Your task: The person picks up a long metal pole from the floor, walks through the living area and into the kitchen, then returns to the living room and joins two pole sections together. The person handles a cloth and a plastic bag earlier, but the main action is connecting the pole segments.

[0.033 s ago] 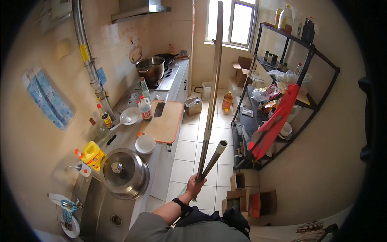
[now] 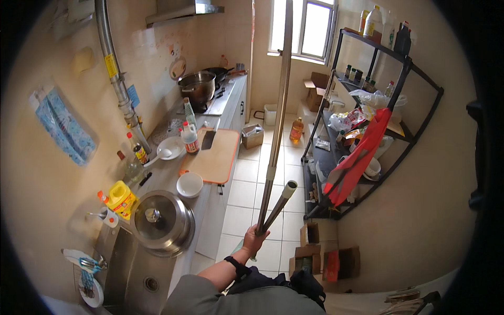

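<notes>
My left hand (image 2: 253,241) comes in from the lower edge, a dark band on its wrist, its fingers wrapped round two metal poles. The long pole (image 2: 278,121) rises past the window to the top edge, with a pale collar low on it. Beside it the short pole (image 2: 278,208) slants to the right and ends in a pale, open-ended sleeve. Both meet in my grip. Below the hand a bit of pale green shows, too little to name. My right hand is out of the picture.
Along the left runs a counter with a sink (image 2: 151,285), lidded steel pot (image 2: 163,223), white bowl (image 2: 189,185), cutting board (image 2: 220,160) with cleaver (image 2: 209,139), and a stove pot (image 2: 197,86). A black rack (image 2: 407,68) stands right. Cardboard boxes (image 2: 310,234) and an oil bottle (image 2: 296,131) sit on the floor.
</notes>
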{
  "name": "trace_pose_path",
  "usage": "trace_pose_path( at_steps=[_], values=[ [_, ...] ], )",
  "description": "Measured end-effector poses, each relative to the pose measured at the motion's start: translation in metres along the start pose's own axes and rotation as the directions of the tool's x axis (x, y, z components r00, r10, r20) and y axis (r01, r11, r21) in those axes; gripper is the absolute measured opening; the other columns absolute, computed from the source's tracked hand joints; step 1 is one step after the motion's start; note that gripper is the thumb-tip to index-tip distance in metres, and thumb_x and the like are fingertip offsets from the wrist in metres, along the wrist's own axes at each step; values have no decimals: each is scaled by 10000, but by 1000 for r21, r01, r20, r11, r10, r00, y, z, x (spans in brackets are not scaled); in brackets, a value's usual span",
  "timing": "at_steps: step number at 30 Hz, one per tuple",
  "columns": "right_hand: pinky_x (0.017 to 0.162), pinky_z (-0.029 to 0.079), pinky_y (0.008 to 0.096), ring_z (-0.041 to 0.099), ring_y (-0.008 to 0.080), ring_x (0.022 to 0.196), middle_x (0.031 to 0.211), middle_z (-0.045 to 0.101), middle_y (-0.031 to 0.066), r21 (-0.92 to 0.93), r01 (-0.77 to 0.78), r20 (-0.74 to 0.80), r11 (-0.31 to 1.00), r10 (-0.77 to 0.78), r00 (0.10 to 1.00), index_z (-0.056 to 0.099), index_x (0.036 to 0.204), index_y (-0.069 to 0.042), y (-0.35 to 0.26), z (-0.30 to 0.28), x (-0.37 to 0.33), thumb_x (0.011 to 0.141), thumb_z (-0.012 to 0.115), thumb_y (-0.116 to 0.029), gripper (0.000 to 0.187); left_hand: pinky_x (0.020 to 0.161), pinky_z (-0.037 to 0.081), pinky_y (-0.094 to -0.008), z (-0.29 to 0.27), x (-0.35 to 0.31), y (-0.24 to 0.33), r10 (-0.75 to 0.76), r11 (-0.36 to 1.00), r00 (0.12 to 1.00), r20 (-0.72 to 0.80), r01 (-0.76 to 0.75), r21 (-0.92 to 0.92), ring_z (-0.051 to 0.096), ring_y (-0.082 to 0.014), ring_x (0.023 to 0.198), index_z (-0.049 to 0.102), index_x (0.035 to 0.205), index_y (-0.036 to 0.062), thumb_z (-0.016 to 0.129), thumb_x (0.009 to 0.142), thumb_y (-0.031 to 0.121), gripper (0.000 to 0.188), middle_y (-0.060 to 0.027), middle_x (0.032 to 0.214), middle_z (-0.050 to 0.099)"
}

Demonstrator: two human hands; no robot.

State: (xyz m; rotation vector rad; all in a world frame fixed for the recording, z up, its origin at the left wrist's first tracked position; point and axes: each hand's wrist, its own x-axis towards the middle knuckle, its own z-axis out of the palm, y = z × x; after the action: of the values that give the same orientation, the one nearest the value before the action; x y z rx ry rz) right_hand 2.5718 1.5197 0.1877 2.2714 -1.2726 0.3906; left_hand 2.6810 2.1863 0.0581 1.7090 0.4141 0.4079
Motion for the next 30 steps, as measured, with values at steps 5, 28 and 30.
trace_pose_path(
  at_steps=[5, 28, 30],
  values=[
    [799, 438, 493, 565, 327, 1001, 1133, 589, 130, 242, 276, -155, 930, -244, 957, 623, 1122, -118, 26, 36, 16, 817, 544, -503, 497, 660, 476, -281, 5, -18, -4, 92, 995, 995, -45, -90, 50, 561, -117, 710, 618, 885, 76, 732, 793, 193, 188, -8, 767, 618],
    [659, 430, 466, 567, 404, 756, 793, 572, 238, 794, 349, 134, 498, -703, 699, 502, 833, 27, 76, 29, 66, 878, 573, -261, 300, 737, 503, -260, 131, -226, 121, 91, 988, 984, -150, -108, -110, 613, -102, 833, 608, 961, 27, 723, 799, 61, 202, -37, 908, 670],
    [661, 428, 466, 566, 407, 764, 795, 570, 241, 806, 360, 120, 470, -725, 678, 498, 825, 27, 78, 28, 66, 884, 563, -268, 307, 731, 504, -264, 134, -248, 127, 94, 993, 979, -181, -106, -58, 611, -103, 822, 611, 958, 29, 724, 798, 67, 199, -33, 899, 668]
  ],
)
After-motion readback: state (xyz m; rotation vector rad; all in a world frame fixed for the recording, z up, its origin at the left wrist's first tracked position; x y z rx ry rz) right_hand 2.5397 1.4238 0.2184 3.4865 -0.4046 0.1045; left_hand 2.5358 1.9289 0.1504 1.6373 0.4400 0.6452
